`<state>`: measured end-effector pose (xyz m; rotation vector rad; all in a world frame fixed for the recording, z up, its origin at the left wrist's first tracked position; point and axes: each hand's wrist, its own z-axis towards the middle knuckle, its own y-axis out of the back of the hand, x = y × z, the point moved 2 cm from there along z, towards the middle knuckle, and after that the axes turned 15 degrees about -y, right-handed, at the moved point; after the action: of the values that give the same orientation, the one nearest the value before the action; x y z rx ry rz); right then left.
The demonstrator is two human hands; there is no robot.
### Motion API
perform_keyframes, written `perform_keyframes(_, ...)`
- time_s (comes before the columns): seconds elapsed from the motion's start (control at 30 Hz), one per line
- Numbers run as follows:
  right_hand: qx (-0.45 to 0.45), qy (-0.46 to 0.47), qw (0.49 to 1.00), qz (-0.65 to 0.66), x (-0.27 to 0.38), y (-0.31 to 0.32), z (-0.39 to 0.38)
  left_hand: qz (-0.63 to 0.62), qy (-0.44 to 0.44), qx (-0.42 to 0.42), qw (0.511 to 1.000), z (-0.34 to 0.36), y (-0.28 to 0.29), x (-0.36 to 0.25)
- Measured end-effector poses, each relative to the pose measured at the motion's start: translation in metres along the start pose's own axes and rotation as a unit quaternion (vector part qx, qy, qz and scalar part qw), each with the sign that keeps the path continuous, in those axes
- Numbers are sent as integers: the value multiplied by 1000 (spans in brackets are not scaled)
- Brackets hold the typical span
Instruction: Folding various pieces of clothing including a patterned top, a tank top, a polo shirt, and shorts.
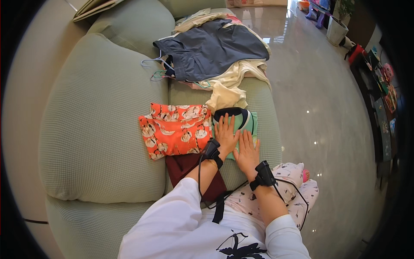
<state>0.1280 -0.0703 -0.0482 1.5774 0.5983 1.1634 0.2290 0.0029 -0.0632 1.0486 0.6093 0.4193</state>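
Observation:
My left hand [226, 133] and my right hand [247, 154] lie flat, fingers stretched out, on a folded green garment [246, 121] with a dark navy and white part at its far edge. The garment rests on the sofa seat in front of me, partly hidden under my palms. Left of it, touching its side, is a folded orange garment [174, 134] with a pale figure print. A dark red folded cloth [183, 172] shows beneath the orange one, nearer to me. Just beyond the green garment sits a small cream piece of clothing [225, 96].
Farther along the pale green sofa [103, 129] lies a heap of clothes topped by dark grey shorts [215, 47], with hangers [157, 59] poking out leftward. Shiny tiled floor [310, 95] runs along the right. A potted plant [337, 30] and a dark cabinet [373, 103] stand beyond it.

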Motion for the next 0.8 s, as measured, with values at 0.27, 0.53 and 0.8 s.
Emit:
perform_keyframes(0.27, 60, 46, 997, -9, -14, -4, -36, 21, -12, -46, 999, -3, -6, 3)
perform_keyframes(0.53, 89, 37, 995, -36, -18, 9, -71, 30, -15, -76, 997, -14, -5, -5)
perform_keyframes(0.8, 95, 12, 995, 32, -21, 23, -96, -120, 17, -214, 969, 25, 47, 51)
